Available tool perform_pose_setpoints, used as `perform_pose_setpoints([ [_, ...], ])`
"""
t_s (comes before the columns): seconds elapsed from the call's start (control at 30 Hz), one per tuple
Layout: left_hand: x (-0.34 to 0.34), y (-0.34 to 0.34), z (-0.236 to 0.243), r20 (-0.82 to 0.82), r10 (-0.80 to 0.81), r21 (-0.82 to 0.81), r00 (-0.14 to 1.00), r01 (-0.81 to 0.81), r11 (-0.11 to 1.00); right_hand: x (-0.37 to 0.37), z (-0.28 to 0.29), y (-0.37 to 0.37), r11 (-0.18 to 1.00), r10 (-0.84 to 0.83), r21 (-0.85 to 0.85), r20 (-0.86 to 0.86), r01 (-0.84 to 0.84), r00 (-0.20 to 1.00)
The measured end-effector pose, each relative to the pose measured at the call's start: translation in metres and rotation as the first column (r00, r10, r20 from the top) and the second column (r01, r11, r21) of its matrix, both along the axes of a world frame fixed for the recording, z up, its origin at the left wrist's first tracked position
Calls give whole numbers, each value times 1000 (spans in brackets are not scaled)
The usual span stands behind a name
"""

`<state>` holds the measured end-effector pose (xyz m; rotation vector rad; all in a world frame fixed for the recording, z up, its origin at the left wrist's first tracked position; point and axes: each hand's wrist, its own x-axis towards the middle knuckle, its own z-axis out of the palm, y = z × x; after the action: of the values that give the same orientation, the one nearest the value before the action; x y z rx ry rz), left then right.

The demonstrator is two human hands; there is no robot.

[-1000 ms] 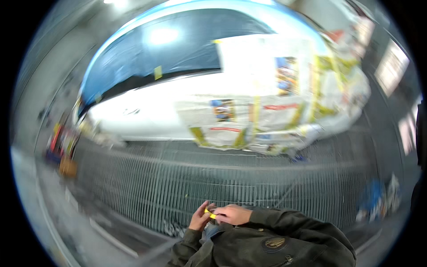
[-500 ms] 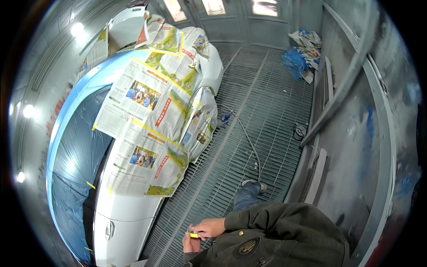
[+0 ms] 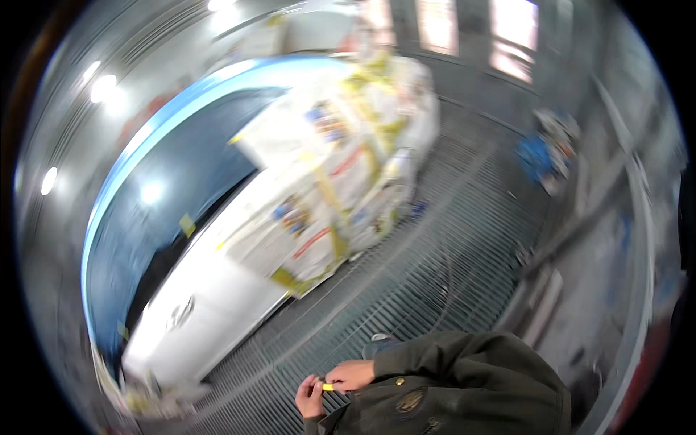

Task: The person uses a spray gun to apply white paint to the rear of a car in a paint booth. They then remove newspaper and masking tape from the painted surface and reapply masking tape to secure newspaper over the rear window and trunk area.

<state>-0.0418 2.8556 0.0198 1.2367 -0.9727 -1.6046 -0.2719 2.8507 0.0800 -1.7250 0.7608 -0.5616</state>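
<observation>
My left hand (image 3: 310,395) and my right hand (image 3: 349,373) are together at the bottom centre, both closed on a roll of yellow tape (image 3: 328,387). Beyond them stands a white car (image 3: 185,341), slightly blurred, its side window covered with blue plastic (image 3: 156,217) and its far part covered in newspaper sheets (image 3: 333,181) held with yellow tape strips.
Below the car is a metal grate floor (image 3: 377,304) with a hose (image 3: 448,268). A blue and white heap of crumpled material (image 3: 536,159) lies by the right-hand wall (image 3: 616,239). Lit windows (image 3: 511,36) are at the back, lamps (image 3: 103,88) at upper left.
The view swung toward the booth's right side, then partly back, so the car now lies diagonally. My hands stay together on the tape; a foot mostly slipped behind my sleeve.
</observation>
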Motion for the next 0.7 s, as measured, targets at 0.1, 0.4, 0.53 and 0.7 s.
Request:
perform_pose_setpoints([
  [0.1, 41, 21, -12, -3, 235, 35, 972, -235, 971, 50, 11, -20, 985, 161, 83, -95, -154, 982],
  [0.4, 190, 78, -63, -175, 591, 415, 787, -485, 770, 254, -45, -96, 698, 642, 438, -33, -567, 766],
  [0.53, 268, 42, -35, -102, 805, 480, 584, -680, 554, 387, -16, -158, 544, 821, 447, -109, -710, 561],
  [0.7, 366, 7, -19, -32, 914, 329, 405, -859, 393, 536, 19, -209, 434, 880, 524, -73, -733, 469],
])
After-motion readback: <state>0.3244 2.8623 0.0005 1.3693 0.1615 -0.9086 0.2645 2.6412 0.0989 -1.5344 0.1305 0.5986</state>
